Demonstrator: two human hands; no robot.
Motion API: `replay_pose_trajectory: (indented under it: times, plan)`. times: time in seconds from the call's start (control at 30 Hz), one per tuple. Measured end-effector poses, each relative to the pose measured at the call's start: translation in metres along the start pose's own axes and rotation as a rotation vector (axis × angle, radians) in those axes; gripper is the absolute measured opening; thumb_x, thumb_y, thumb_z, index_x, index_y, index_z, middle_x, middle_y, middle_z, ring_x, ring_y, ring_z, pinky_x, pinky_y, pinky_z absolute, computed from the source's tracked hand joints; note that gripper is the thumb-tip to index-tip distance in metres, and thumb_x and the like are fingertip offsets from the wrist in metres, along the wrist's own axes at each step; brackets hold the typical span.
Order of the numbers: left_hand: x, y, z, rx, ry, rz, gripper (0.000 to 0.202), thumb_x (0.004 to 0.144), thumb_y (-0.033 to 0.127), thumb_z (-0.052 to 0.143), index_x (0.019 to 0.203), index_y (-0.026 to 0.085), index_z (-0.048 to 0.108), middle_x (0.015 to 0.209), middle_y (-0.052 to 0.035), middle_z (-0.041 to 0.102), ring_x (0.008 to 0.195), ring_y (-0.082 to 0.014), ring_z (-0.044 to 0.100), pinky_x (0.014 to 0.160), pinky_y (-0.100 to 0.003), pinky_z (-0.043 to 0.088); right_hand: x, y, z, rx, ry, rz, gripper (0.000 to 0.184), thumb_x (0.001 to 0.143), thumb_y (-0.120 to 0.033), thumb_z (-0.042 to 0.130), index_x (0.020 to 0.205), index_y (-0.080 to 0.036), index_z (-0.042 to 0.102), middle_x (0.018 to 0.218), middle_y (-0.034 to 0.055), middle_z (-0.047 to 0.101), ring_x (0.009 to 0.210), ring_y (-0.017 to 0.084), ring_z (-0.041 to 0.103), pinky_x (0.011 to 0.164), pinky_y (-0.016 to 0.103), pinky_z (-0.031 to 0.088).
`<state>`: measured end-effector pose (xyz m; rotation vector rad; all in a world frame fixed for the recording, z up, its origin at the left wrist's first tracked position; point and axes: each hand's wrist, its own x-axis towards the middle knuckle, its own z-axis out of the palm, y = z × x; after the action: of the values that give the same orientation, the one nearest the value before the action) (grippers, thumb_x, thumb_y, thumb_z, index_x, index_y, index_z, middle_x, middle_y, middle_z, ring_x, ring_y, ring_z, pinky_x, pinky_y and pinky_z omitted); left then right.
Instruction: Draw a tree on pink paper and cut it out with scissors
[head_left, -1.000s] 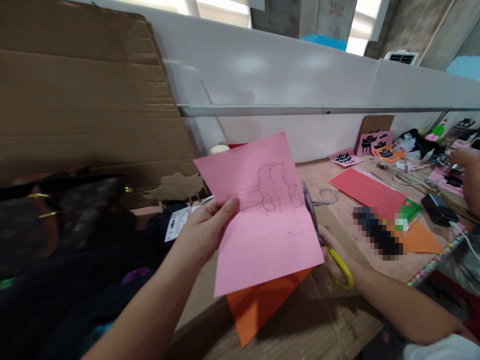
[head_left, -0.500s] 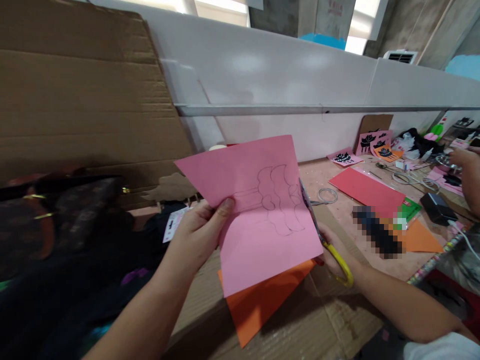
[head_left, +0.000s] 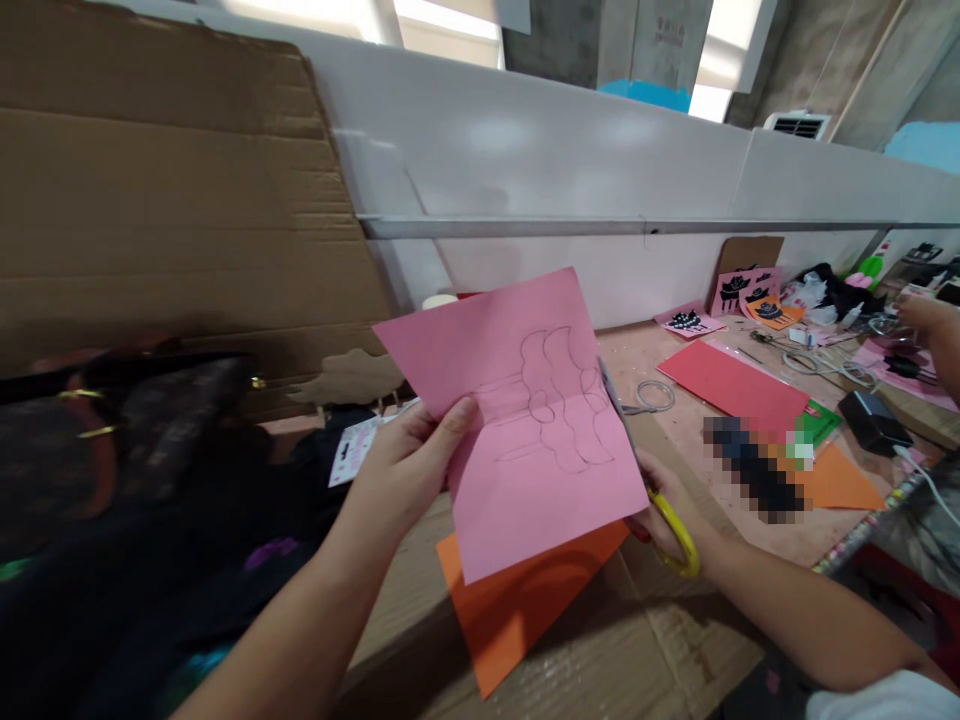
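My left hand (head_left: 409, 465) pinches the left edge of a pink paper sheet (head_left: 525, 420) with a pencil outline drawn near its crease, holding it up in front of me. My right hand (head_left: 667, 505) grips yellow-handled scissors (head_left: 671, 525), whose blades meet the sheet's right edge and are mostly hidden behind it. An orange sheet (head_left: 517, 600) lies on the cardboard below the pink one.
A big cardboard panel (head_left: 172, 190) leans at the left against a white partition (head_left: 555, 160). Dark bags (head_left: 135, 450) sit at the lower left. On the table (head_left: 675, 370) lie a red sheet (head_left: 735, 385), cut-outs, cables and a black adapter (head_left: 870, 415). Another person's hand (head_left: 930, 320) is at far right.
The pink sheet has turned and unfolded a little in my left hand, showing more of the drawing. The scissors stayed at its right edge.
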<state>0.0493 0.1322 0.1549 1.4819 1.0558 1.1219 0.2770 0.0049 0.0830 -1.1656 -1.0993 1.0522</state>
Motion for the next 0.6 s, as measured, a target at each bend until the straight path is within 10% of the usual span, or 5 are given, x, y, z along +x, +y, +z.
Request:
replay_pose_trajectory:
  times: [0.37, 0.6]
  plan:
    - [0.004, 0.0, -0.005, 0.063, -0.025, 0.047, 0.072, 0.055, 0.092, 0.081, 0.079, 0.025, 0.076, 0.081, -0.0054, 0.078, 0.071, -0.0228, 0.064, 0.058, -0.03, 0.052, 0.001, 0.012, -0.003, -0.04, -0.011, -0.037, 0.048, 0.086, -0.07, 0.075, 0.094, -0.024, 0.063, 0.062, -0.0062, 0.048, 0.055, 0.014, 0.046, 0.05, 0.025, 0.041]
    - [0.005, 0.002, -0.009, 0.131, -0.115, 0.023, 0.06, 0.059, 0.08, 0.085, 0.073, 0.022, 0.078, 0.07, -0.0054, 0.076, 0.061, -0.0211, 0.059, 0.053, -0.029, 0.048, 0.002, 0.029, -0.01, -0.08, -0.033, -0.117, 0.035, 0.096, -0.05, 0.07, 0.121, -0.025, 0.07, 0.115, 0.0067, 0.077, 0.103, 0.026, 0.072, 0.089, 0.038, 0.061]
